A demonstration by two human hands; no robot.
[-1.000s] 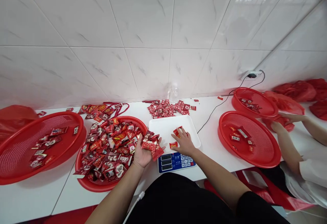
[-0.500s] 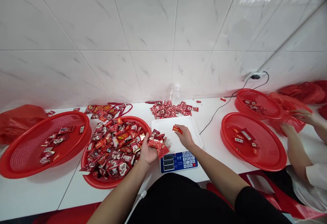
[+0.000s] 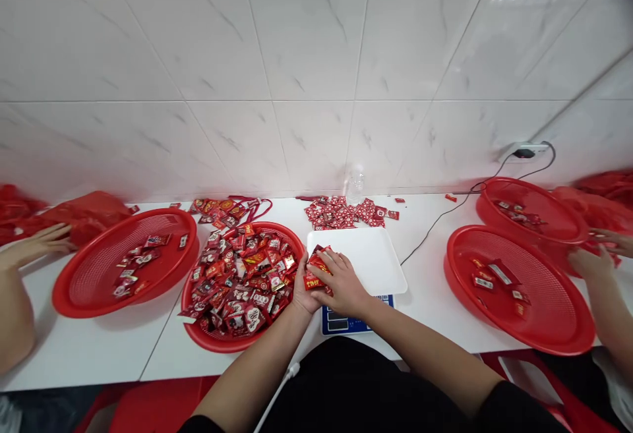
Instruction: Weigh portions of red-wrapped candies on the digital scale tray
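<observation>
My left hand point(image 3: 300, 294) cups a bunch of red candy packets point(image 3: 314, 267) at the left edge of the white scale tray point(image 3: 376, 263). My right hand point(image 3: 341, 281) lies over the same bunch, its fingers on the packets. Both hands meet just in front of the tray. The blue scale keypad point(image 3: 346, 321) shows below my right wrist. Left of my hands, a red basket point(image 3: 208, 337) is heaped with red candy packets point(image 3: 242, 275).
A second red basket point(image 3: 93, 301) with a few packets stands at the left, beside another person's hand point(image 3: 39, 243). Two red baskets point(image 3: 554, 327) sit at the right near another person's hands point(image 3: 593, 258). Loose packets point(image 3: 346, 212), a clear bottle point(image 3: 354, 186) and a cable point(image 3: 445, 212) lie by the wall.
My right hand moved from the middle of the scale tray to my left hand and now covers the packets. The view shifted left, showing another person's hand at the far left.
</observation>
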